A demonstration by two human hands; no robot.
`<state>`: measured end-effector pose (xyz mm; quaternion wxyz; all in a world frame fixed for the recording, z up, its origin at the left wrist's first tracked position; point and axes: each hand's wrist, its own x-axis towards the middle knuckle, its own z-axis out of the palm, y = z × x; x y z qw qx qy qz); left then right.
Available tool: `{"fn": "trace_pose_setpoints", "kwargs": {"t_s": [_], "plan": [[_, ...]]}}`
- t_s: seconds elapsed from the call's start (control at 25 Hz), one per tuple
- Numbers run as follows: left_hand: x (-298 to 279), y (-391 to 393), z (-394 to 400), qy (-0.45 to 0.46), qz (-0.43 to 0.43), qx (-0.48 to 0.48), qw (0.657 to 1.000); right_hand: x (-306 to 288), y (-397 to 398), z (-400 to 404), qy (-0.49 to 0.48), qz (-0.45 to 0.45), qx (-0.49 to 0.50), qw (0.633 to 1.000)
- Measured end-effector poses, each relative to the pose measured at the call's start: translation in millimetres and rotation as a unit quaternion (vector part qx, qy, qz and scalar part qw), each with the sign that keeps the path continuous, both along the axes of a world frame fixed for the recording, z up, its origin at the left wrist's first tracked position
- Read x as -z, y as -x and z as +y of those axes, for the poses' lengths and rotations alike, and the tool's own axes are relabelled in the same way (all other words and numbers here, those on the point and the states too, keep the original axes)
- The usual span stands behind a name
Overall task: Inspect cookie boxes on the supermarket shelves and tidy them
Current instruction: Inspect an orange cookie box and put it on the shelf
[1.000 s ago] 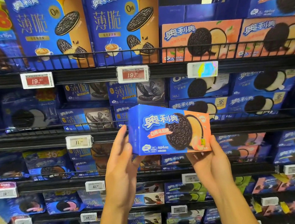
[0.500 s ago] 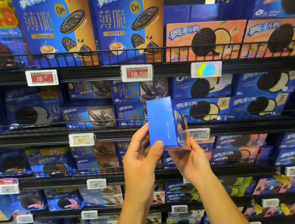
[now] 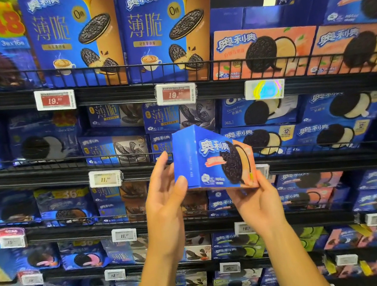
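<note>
I hold a blue and peach cookie box (image 3: 211, 159) up in front of the shelves, turned at an angle so its plain blue end panel and its printed front both show. My left hand (image 3: 166, 200) grips the end panel, thumb on its lower corner. My right hand (image 3: 254, 203) supports the box from below at its peach end. Matching peach boxes (image 3: 264, 52) lie on the top shelf to the right, behind the wire rail.
Black shelves (image 3: 138, 170) run across the whole view, packed with blue cookie boxes. Tall blue and gold boxes (image 3: 163, 27) stand on the top shelf. Price tags (image 3: 175, 93) clip to each shelf edge. A wire rail (image 3: 102, 70) fronts the top shelf.
The box showed its front, then swung end-on toward me, and is now turned partly back so the front shows again. Both hands stayed on it.
</note>
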<state>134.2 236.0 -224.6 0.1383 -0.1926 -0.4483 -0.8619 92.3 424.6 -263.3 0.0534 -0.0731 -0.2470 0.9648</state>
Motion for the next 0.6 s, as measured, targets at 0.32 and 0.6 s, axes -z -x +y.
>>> {"fn": "trace_pose_setpoints", "kwargs": {"t_s": [0.32,0.6], "plan": [[0.0,24.7,-18.5,0.038,-0.063,0.026,0.997,-39.0,-25.7,20.7,-0.063,0.069,0.045,0.995],[-0.5,31.9,-19.3,0.043,-0.065,0.012,0.997,-49.4,-38.7,22.1,-0.130,0.104,0.054,0.985]]}}
